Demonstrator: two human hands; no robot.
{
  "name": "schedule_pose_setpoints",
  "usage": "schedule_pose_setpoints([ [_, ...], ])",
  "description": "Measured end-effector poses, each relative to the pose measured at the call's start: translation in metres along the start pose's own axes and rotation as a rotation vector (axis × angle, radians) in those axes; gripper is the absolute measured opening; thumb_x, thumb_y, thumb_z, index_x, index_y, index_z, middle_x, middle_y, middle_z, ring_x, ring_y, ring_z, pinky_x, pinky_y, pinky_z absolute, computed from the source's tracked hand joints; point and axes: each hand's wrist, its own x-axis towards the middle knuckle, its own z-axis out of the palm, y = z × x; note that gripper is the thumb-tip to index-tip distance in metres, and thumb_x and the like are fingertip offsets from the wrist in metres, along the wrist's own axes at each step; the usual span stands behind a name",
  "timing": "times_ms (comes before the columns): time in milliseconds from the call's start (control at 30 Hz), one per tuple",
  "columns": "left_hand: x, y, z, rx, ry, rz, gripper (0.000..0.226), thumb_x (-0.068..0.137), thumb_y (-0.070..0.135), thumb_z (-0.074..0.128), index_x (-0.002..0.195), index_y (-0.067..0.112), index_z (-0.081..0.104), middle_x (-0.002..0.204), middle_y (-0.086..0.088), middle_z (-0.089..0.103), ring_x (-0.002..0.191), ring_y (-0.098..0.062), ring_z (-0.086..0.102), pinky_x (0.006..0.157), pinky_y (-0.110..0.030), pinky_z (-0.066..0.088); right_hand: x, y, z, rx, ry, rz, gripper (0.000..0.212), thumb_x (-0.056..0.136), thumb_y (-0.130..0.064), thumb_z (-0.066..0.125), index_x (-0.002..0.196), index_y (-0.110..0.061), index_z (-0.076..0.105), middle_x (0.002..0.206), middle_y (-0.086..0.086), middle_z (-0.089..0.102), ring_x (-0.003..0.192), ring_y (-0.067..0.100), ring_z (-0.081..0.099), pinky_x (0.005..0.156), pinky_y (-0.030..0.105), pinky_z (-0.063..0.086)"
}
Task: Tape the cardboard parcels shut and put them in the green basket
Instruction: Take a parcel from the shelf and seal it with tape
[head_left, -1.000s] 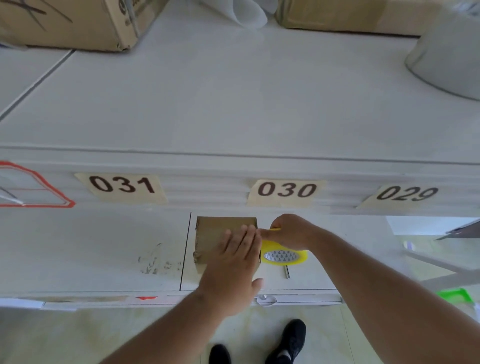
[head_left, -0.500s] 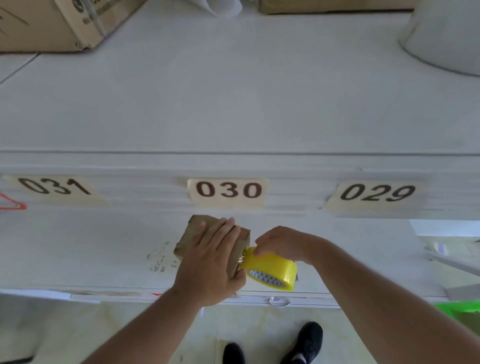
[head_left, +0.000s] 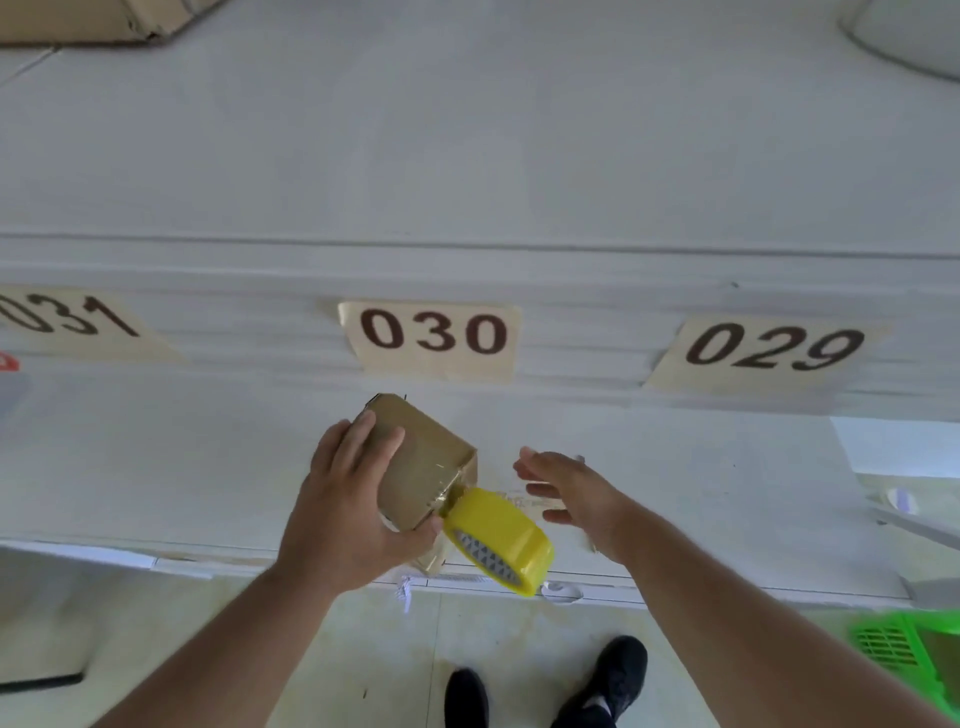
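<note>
Bright, even, diffuse light; white table (head_left: 467, 156) near washed out, low contrast. Shadows faint. Slight motion blur overall, strongest on right hand (head_left: 571, 493). Wide-angle bowing toward 3 and 9 o'clock. Green basket (head_left: 904, 649) at 4 o'clock smeared, soft.

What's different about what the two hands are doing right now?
The left hand grips the small cardboard parcel, fingers over its top and thumb at its lower edge; the right hand holds nothing. The left hand's fingers curl round the parcel; the right hand's are spread and relaxed. The yellow tape roll hangs from the parcel, beside the left thumb, and clear of the right hand. Both hands are bare and over the white table.
</note>
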Motion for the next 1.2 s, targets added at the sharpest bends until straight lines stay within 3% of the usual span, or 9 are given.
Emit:
schedule_pose_setpoints([
  [133,0.029,-0.001,-0.017,-0.234,-0.049,-0.006,0.091,0.062,0.073,0.067,0.138,0.025,0.057,0.145,0.007,0.050,0.140,-0.020,0.039,0.113,-0.037,0.040,-0.015,-0.004,0.017,0.226,-0.119,0.094,0.083,0.062,-0.082,0.078,0.125,-0.029,0.075,0.129,-0.001,0.072,0.117,0.019,0.068,0.102,0.039,0.051],
  [267,0.056,0.014,-0.024,-0.471,-0.299,-0.053,0.057,0.062,0.072,0.063,0.114,0.051,0.054,0.120,0.025,0.052,0.117,-0.004,0.053,0.100,-0.023,0.043,-0.052,-0.005,0.033,0.366,-0.107,0.153,0.067,0.090,-0.074,0.051,0.121,-0.020,0.075,0.112,0.006,0.079,0.104,0.023,0.075,0.096,0.034,0.057],
  [367,0.075,0.032,-0.004,-0.648,-0.448,-0.147,0.065,0.063,0.074,0.064,0.116,0.036,0.068,0.115,0.012,0.070,0.106,-0.006,0.067,0.096,-0.035,0.056,-0.063,0.007,0.046,0.546,-0.017,0.159,0.071,0.095,-0.077,0.039,0.133,-0.026,0.070,0.125,0.005,0.075,0.119,0.026,0.071,0.114,0.049,0.047],
  [533,0.087,0.058,0.019,-0.725,-0.717,-0.202,0.027,0.091,0.047,0.066,0.099,0.023,0.074,0.106,0.004,0.077,0.095,-0.013,0.067,0.084,-0.032,0.054,-0.049,0.014,0.083,0.696,0.229,0.321,0.065,0.089,-0.086,0.046,0.120,-0.032,0.067,0.126,0.007,0.069,0.108,0.033,0.073,0.091,0.052,0.060],
  [633,0.083,0.069,0.006,-0.844,-0.561,-0.435,0.055,0.078,0.067,0.069,0.107,0.021,0.078,0.109,-0.002,0.078,0.101,-0.021,0.074,0.092,-0.041,0.057,-0.045,0.000,0.094,0.697,0.194,0.307,0.055,0.092,-0.080,0.047,0.114,-0.033,0.066,0.125,0.002,0.065,0.110,0.029,0.069,0.097,0.054,0.056],
  [700,0.070,0.077,-0.010,-0.826,-0.576,-0.287,0.050,0.085,0.075,0.063,0.103,0.031,0.078,0.100,0.004,0.079,0.095,-0.016,0.075,0.089,-0.038,0.056,-0.041,-0.007,0.095,0.664,0.153,0.275,0.052,0.091,-0.076,0.053,0.113,-0.033,0.071,0.122,-0.002,0.067,0.111,0.027,0.068,0.101,0.054,0.054],
  [833,0.059,0.078,-0.027,-0.747,-0.574,-0.200,0.056,0.085,0.078,0.058,0.092,0.026,0.079,0.090,0.004,0.079,0.088,-0.013,0.074,0.092,-0.036,0.053,-0.034,0.010,0.081,0.383,0.224,0.259,0.048,0.095,-0.066,0.057,0.115,-0.025,0.069,0.126,0.002,0.068,0.113,0.024,0.068,0.101,0.047,0.056],
  [967,0.061,0.050,-0.036,-0.808,-0.597,-0.337,0.073,0.072,0.077,0.057,0.108,0.016,0.078,0.107,-0.003,0.079,0.110,-0.025,0.071,0.112,-0.048,0.044,-0.018,0.043,0.048,-0.265,0.633,-0.121,0.069,0.100,-0.051,0.057,0.158,-0.022,0.035,0.161,-0.002,0.042,0.148,0.018,0.039,0.120,0.035,0.034],
  [1200,0.069,0.056,-0.045,-0.737,-0.513,-0.383,0.051,0.093,0.060,0.050,0.097,0.019,0.079,0.095,-0.002,0.080,0.101,-0.023,0.072,0.101,-0.036,0.048,0.012,0.042,0.049,-0.708,0.417,-0.432,0.057,0.107,-0.056,0.039,0.160,-0.041,0.027,0.160,-0.019,0.037,0.134,0.020,0.051,0.099,0.038,0.051],
])
